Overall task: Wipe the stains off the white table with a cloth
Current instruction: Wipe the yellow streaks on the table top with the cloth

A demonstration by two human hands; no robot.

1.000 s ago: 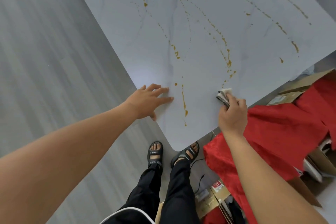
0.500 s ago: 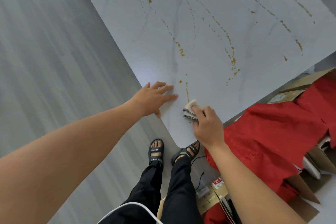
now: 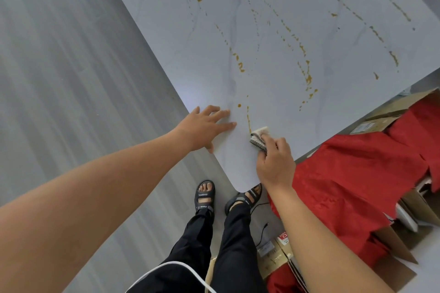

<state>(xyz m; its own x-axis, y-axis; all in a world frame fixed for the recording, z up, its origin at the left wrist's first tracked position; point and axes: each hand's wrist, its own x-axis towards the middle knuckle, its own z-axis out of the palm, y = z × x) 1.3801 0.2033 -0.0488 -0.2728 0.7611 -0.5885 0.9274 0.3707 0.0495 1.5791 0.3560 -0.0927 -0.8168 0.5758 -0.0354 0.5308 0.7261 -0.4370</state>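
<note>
**Head view: a cloth pressed onto the near corner of a stained table**

A grey wood-grain floor fills the left half of the view. Across it, from the top edge down to a rounded near corner, runs the white, faintly grey-veined table, seen obliquely. To the right of the table, below its edge, lies a heap of crumpled red fabric, spilling over open brown cardboard boxes.

At bottom centre the person's legs in black trousers stand just behind the table's corner. The feet are in black strapped sandals, and the toe of the right sandal is hidden under the corner.

Both bare forearms reach up from the lower frame. The left hand lies flat on the tabletop beside its left edge, fingers straight and spread, thumb at the edge; it holds nothing. The right hand is apart from it, nearer the right edge. Its fingers curl round a small folded cloth, cream with a black-and-white checked border, and press that cloth onto the tabletop. A strip of bare table separates the two hands.

The ochre-yellow stains cross the table as dotted trails and larger blotches, most of them far from the hands, towards the top and right of the surface. One thin ochre streak runs down between the hands, and its lower end meets the cloth's upper edge. A single round ochre drop sits just beyond the left fingertips.
</note>
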